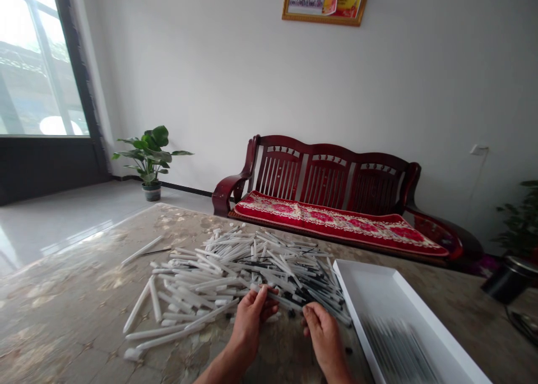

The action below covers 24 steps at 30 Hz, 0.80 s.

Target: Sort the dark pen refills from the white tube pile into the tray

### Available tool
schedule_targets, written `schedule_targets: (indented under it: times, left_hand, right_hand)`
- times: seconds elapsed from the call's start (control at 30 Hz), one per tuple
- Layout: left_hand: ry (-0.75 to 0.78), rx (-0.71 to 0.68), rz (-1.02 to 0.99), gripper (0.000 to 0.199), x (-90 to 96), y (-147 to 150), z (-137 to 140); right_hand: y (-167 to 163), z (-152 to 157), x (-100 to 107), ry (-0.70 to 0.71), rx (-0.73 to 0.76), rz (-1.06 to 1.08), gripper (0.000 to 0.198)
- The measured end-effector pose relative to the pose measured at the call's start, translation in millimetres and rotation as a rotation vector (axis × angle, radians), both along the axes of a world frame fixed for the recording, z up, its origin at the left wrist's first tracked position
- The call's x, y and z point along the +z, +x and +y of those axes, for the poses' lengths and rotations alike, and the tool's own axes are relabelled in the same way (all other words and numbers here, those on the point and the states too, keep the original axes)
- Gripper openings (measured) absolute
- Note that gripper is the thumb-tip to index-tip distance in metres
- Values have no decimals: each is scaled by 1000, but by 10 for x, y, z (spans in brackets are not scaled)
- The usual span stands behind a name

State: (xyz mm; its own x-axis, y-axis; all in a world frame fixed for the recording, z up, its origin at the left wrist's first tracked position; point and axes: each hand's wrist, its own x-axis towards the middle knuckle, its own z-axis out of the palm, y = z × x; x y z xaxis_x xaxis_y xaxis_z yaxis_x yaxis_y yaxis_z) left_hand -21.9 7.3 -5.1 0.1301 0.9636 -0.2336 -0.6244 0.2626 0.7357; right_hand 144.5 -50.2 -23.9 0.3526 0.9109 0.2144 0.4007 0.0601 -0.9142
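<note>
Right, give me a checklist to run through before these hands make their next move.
1. Left hand has a grip on the slim pen: ok, its fingers are closed near one end.
2. Right hand has the other end: ok, thumb and fingers pinch it.
3. White tray is uncovered and beside the right hand: ok.
4. Row of pens in the tray is evenly lined up: cannot tell, it is blurred.
5. All white tubes are gathered in the pile: not ok, one tube lies apart at far left.
</note>
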Motion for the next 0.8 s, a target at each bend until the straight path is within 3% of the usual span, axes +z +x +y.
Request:
schedule_targets:
  times: [0.13,0.33,0.5,0.67,0.8]
  left_hand:
    - [-2,9,-22,46,-1,-1,4]
    - [6,4,-20,46,-18,6,-4]
    - [0,18,-25,43,-37,18,-6]
    - [-2,18,-9,40,-17,23,-18]
    - [-13,32,-5,40,-21,31,-23]
  right_hand:
    - [-11,-8,43,98,-19,-30,42]
    - [-35,3,38,6,-39,7,52]
    - [-31,19,36,117,-57,26,48]
    - [-32,27,-12,-31,-45,87,56]
    - [33,33,-5,31,-4,-14,42]
